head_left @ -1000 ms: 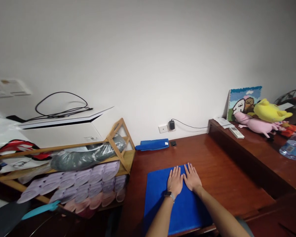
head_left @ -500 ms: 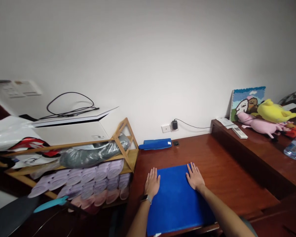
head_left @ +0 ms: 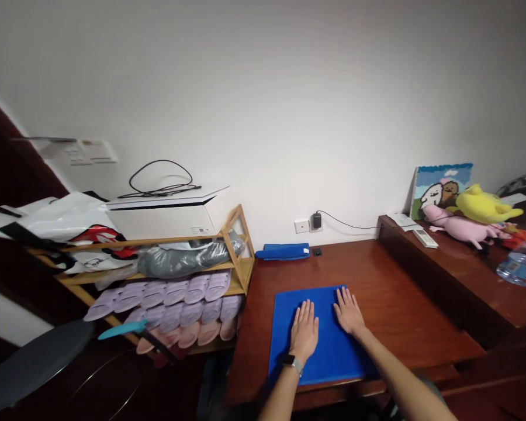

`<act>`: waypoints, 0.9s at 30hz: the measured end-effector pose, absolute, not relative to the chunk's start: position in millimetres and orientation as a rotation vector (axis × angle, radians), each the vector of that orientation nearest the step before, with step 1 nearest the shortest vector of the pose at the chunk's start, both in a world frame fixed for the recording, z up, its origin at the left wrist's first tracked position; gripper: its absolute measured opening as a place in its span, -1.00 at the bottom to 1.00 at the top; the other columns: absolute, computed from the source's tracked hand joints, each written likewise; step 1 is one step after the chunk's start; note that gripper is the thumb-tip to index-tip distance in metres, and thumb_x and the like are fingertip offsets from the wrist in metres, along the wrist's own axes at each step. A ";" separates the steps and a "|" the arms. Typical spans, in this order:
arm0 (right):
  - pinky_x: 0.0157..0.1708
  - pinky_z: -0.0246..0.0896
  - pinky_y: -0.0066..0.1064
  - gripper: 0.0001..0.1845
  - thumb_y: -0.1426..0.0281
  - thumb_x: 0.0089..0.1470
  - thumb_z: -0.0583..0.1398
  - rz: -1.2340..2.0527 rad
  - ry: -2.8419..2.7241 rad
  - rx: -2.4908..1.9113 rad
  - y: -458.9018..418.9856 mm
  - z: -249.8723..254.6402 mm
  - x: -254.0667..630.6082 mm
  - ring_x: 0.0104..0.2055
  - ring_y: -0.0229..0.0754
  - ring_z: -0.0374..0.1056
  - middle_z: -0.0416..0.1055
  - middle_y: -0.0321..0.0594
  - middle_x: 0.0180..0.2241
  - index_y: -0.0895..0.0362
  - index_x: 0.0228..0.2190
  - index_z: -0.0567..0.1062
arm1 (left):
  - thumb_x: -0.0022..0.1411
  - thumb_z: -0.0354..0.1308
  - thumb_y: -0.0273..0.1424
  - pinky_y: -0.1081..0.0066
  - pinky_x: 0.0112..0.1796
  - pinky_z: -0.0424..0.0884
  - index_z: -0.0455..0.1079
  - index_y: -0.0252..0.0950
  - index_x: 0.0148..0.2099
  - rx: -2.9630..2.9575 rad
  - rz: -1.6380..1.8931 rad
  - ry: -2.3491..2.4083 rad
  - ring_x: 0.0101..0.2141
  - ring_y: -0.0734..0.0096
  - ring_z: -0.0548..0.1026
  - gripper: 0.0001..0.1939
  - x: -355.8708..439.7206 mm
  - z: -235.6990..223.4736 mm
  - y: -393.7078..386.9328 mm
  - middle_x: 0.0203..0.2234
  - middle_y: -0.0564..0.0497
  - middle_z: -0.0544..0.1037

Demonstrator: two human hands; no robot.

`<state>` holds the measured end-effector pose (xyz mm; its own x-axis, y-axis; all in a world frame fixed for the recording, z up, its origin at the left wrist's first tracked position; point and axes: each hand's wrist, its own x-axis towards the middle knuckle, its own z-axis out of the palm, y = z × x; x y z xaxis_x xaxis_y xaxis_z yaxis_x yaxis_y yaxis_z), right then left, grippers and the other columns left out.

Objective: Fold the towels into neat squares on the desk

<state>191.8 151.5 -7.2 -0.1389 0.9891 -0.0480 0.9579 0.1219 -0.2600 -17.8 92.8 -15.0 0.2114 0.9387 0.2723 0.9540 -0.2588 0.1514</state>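
A blue cloth (head_left: 328,356) lies spread flat on the brown wooden desk (head_left: 403,316). My left hand (head_left: 304,334) rests on the cloth, left of its middle, palm down with the fingers stretched forward; a watch (head_left: 293,363) is on that wrist. Flat at the cloth's right edge lies my right hand (head_left: 349,311), fingers spread and pointing away from me, near the far right corner. Neither hand grips anything. Farther back, against the wall, sits a folded blue cloth (head_left: 284,251) with a small white label.
On the left, a wooden rack (head_left: 236,257) holds several slippers (head_left: 175,292), a white box (head_left: 166,219) and bags. The raised right-hand surface carries a remote control (head_left: 425,238), plush toys (head_left: 486,204) and a plastic bottle (head_left: 519,268). A black plug (head_left: 317,220) sits in the wall socket.
My left hand has moved right, from the cloth's left edge onto its surface. My right hand stays by the right edge. The view has shifted slightly to the left.
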 end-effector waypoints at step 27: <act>0.49 -0.45 -0.16 -0.17 0.02 0.40 -0.27 0.380 -2.270 -1.849 92.2 -14.9 202.4 0.54 -0.08 -0.34 -0.24 -0.06 0.50 0.32 0.44 -0.04 | 0.54 -0.33 -0.11 0.05 0.39 0.07 0.00 -0.29 0.52 -2.230 -0.276 -2.136 0.44 0.18 0.05 -0.34 -101.0 -27.2 48.8 0.47 -0.08 0.08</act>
<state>202.4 92.2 -14.9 -0.2046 0.9787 -0.0147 0.9303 0.1898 -0.3140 -101.0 48.8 -27.2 0.0350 0.9871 0.1562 0.9944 -0.0500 0.0929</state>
